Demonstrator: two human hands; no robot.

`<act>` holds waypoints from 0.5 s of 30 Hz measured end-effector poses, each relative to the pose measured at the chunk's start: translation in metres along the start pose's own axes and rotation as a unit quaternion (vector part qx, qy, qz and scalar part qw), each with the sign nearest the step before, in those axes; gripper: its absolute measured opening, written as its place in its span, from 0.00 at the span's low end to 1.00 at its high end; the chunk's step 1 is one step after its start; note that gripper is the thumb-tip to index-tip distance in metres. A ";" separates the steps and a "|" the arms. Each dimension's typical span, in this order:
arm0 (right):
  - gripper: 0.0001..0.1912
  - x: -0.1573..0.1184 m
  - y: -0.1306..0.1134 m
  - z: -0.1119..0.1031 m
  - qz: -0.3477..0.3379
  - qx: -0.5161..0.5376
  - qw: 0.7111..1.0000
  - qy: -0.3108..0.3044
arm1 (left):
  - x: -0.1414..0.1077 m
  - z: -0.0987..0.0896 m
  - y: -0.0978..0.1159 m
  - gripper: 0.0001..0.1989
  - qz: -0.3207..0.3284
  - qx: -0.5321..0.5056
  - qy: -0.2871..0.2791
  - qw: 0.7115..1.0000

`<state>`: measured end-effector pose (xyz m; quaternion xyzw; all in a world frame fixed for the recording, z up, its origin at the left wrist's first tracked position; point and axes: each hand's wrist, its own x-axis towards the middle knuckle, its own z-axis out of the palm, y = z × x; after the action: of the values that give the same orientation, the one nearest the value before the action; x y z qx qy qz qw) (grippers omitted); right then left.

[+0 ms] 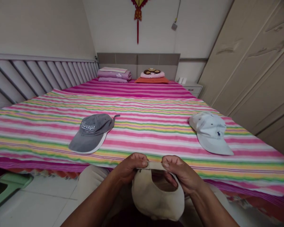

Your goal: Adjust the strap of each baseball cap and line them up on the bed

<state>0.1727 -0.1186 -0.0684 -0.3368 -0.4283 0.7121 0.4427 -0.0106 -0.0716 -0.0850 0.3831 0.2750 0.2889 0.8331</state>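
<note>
Between my two hands is a beige baseball cap (158,201), its back opening and strap turned up toward the bed. My left hand (133,165) pinches the left end of the strap between thumb and fingers. At the strap's other end, my right hand (180,171) grips with the thumb on top, and some fingers show through the opening. A grey baseball cap (92,132) with white lettering lies on the bed to the left. To the right rests a pale blue baseball cap (210,132) with a small dark emblem, its brim pointing toward me.
The bed (142,129) has a striped cover. Folded purple bedding (115,75) and a pink folded item (152,74) lie by the headboard (137,60). A metal railing (44,74) runs along the left, a wardrobe (248,63) stands right, and a green stool (11,186) is lower left.
</note>
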 end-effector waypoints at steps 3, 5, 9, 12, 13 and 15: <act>0.16 0.001 0.002 -0.008 0.033 0.010 0.999 -0.034 | 0.000 -0.004 0.001 0.11 0.007 -0.018 -0.011 1.000; 0.17 0.001 0.002 -0.016 0.067 -0.007 0.996 -0.053 | 0.001 -0.008 0.003 0.12 0.014 -0.032 -0.014 0.999; 0.15 -0.001 0.001 -0.030 0.086 -0.049 0.994 -0.047 | 0.001 -0.013 0.006 0.12 0.018 -0.051 -0.004 0.999; 0.15 -0.001 0.003 -0.030 0.061 0.001 0.998 -0.009 | 0.002 -0.018 0.008 0.13 0.020 -0.040 -0.010 0.999; 0.15 -0.001 0.003 -0.029 0.051 0.027 0.998 0.003 | 0.002 -0.019 0.009 0.13 0.024 -0.037 -0.011 0.999; 0.15 0.000 0.005 -0.025 0.032 0.076 0.996 0.015 | 0.003 -0.021 0.010 0.14 0.032 -0.033 -0.013 0.999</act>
<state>0.1928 -0.1117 -0.0830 -0.3263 -0.3549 0.7514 0.4505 -0.0249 -0.0539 -0.0895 0.3675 0.2418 0.3192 0.8394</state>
